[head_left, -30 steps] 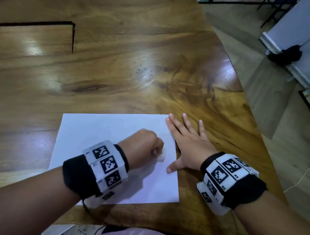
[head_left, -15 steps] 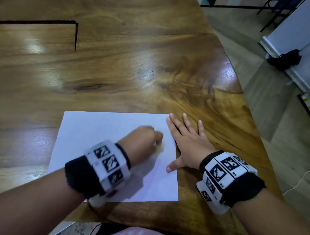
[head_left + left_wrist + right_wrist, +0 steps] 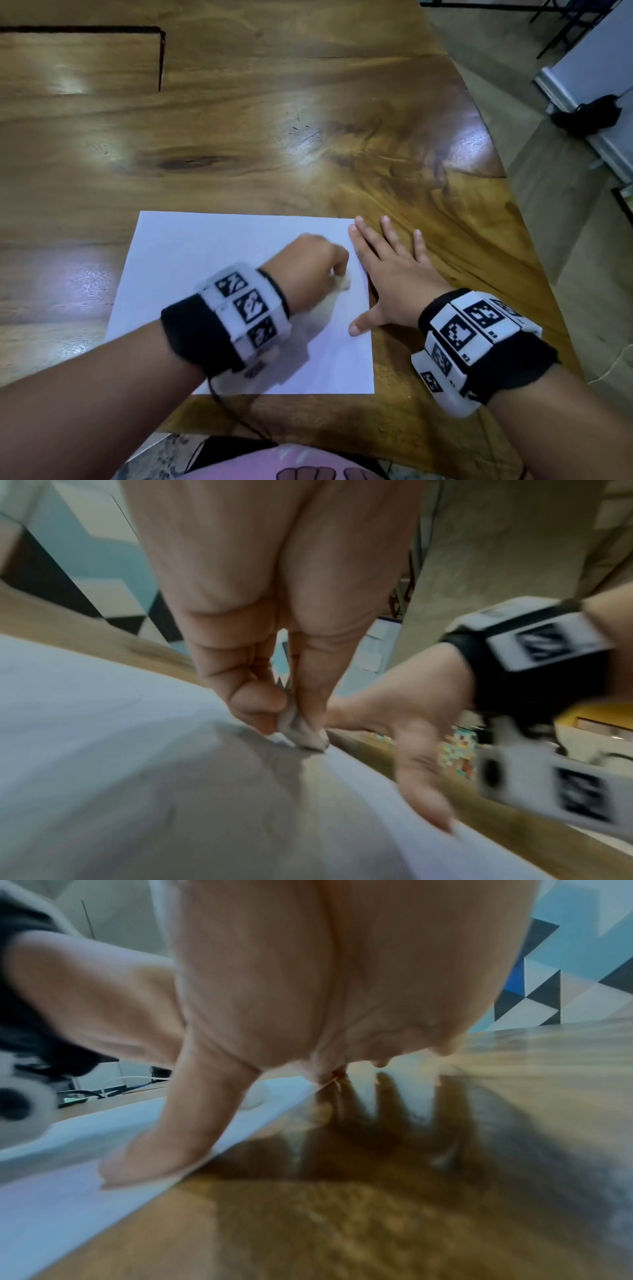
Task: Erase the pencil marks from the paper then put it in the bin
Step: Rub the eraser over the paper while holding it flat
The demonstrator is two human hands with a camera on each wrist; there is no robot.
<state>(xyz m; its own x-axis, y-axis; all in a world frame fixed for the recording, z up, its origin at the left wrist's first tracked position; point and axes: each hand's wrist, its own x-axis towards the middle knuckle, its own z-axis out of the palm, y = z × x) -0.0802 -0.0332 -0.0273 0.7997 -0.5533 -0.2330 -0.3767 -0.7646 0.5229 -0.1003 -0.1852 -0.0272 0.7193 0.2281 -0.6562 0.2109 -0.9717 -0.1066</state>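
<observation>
Toward the lower middle of the head view, the paper (image 3: 219, 274) is lying flat on the wooden tabletop (image 3: 308, 120), its near edge running close to the tabletop's near edge. It is probably light, thin and limp, likely to slide or buckle under rubbing, so pinning it beats gripping it. The right hand (image 3: 394, 277) is doing that, fingers spread flat on the wood beside the sheet's right edge and the thumb pressing on the paper's margin. The left hand (image 3: 308, 270) is curling tightly around a small pale eraser (image 3: 301, 729), whose tip is touching the sheet near that right edge. Pencil marks are too faint to make out. Lifting would go best from a free corner. Bare wood is stretching toward the upper left; the tabletop is dropping away at the right. No bin is showing.
</observation>
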